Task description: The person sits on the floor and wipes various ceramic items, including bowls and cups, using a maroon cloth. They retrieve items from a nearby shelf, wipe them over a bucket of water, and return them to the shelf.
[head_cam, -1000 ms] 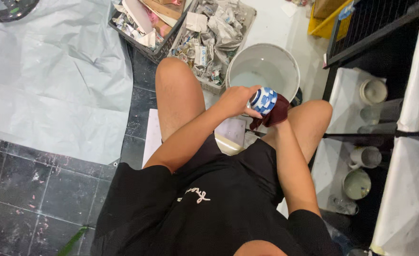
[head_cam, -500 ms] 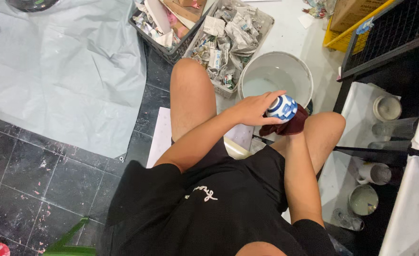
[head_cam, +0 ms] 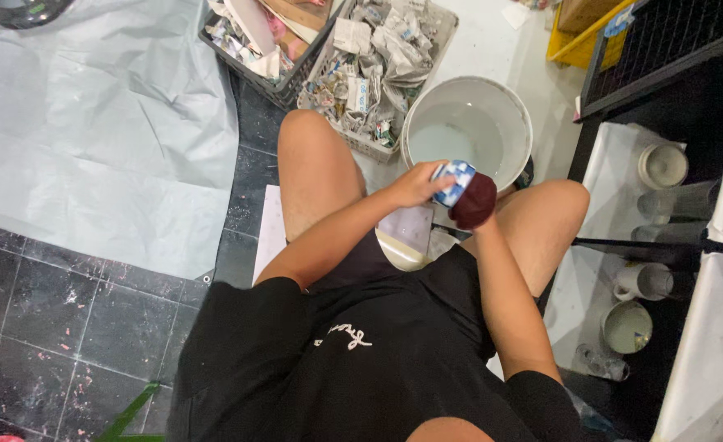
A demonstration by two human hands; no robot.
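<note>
I sit with bare knees apart over a dark tiled floor. My left hand [head_cam: 413, 185] grips a small blue-and-white checked object [head_cam: 455, 180] held between my knees. My right hand [head_cam: 474, 201] presses against the same object and is covered by a dark maroon cloth or glove, so its fingers are hidden. Just beyond both hands stands a white bucket [head_cam: 509, 115] with pale milky liquid in it. Below the hands lie a white sheet [head_cam: 409, 225] and the rim of a cream round vessel [head_cam: 396, 254].
Two crates [head_cam: 316, 65] of torn paper scraps stand beyond my left knee. A grey plastic sheet [head_cam: 91, 123] covers the floor at left. A dark shelf unit [head_cam: 664, 237] at right holds pale cups and jars. A yellow crate [head_cam: 578, 41] sits at the far right.
Both hands stay together on the checked object, held between the knees in front of the bucket. The view has shifted slightly; nothing was picked up or let go.
</note>
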